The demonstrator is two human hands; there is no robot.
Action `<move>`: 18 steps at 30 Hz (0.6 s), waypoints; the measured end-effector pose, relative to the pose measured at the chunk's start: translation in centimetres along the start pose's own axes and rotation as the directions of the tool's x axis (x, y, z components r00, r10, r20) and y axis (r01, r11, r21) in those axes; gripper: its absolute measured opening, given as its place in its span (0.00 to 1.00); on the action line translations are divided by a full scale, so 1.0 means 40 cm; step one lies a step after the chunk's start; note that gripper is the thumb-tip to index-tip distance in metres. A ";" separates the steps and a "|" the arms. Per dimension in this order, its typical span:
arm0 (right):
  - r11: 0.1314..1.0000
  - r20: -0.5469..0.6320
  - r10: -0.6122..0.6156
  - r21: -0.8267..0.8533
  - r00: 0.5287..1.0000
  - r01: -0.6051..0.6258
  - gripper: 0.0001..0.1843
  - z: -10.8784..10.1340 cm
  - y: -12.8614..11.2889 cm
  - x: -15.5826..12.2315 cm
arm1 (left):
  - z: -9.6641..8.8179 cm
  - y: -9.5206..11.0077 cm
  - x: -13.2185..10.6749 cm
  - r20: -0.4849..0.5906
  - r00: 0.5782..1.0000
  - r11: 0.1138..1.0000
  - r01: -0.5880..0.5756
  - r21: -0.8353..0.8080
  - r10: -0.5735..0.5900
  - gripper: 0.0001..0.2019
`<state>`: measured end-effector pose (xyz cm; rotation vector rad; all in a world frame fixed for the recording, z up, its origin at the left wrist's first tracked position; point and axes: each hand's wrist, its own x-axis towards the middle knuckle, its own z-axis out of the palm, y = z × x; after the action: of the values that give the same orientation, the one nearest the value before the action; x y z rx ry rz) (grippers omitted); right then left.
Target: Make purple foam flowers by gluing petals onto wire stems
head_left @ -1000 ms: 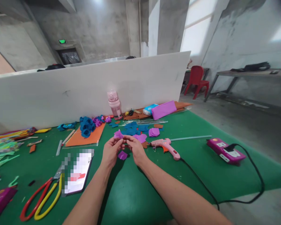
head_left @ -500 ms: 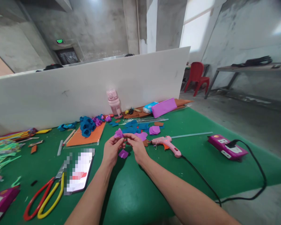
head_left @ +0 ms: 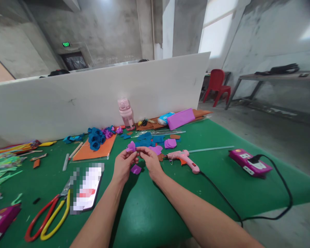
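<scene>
Between my fingertips, over the middle of the green table, is a small purple paper flower. My left hand pinches it from the left. My right hand has its fingers closed at the flower's right side, touching the left fingertips. A loose purple petal lies on the table just below my hands. Beyond my right hand are more purple pieces, a stack of purple petals and blue cut pieces. A pink glue gun with a clear glue stick lies to the right.
Red-and-yellow-handled scissors and a phone lie left. Blue paper flowers rest on an orange sheet. A pink bottle stands against the white partition. A purple power strip with a black cable sits right.
Both hands stay in nearly the same place, still on the purple flower. The view has shifted very slightly; nothing on the table has visibly moved.
</scene>
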<state>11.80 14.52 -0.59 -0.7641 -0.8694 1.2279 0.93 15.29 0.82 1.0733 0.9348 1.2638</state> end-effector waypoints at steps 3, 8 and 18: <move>0.997 -0.006 -0.038 -0.063 0.999 0.038 0.11 0.000 0.006 -0.001 | 0.000 -0.001 0.001 -0.003 1.000 1.000 0.000 -0.011 0.000 0.15; 0.963 0.027 -0.134 -0.231 0.991 0.137 0.12 -0.007 0.014 -0.001 | -0.003 -0.004 0.004 -0.024 1.000 1.000 -0.001 -0.017 0.001 0.16; 0.438 0.293 -0.436 -0.757 0.851 0.485 0.20 0.007 -0.012 -0.050 | -0.013 -0.009 0.009 -0.124 0.988 0.991 -0.077 0.114 0.091 0.15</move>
<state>11.56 12.47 -0.35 -1.1146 -1.6203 0.2706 0.55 15.71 0.34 1.1365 1.0754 1.3775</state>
